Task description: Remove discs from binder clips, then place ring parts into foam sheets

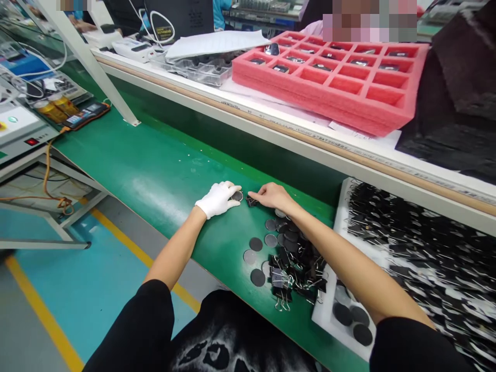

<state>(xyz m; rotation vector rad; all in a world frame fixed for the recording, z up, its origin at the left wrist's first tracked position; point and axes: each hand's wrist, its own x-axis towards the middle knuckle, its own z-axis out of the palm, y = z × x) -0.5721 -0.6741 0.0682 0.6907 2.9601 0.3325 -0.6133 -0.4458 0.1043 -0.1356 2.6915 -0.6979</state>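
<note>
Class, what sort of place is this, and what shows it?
Probably a factory assembly workshop: a long green workbench, a pile of black binder clips, and a red foam tray with small parts in several compartments.

The left hand point(219, 200) lies on the workbench point(155, 160), a disc point(237, 196) between its thumb and fingers; just to its right, the right hand point(273, 195) holds a binder clip point(251, 200). Nearer the body, loose discs point(270, 240) lie left of and behind a heap of clips point(298, 276). Right of that heap, a board point(341, 217) bears rows of clips point(430, 268), with more discs point(361, 334) on its near left corner. Behind the hands, a shelf point(240, 117) carries a compartment tray point(302, 95) and, left of it, a plastic tray point(205, 73).
</note>
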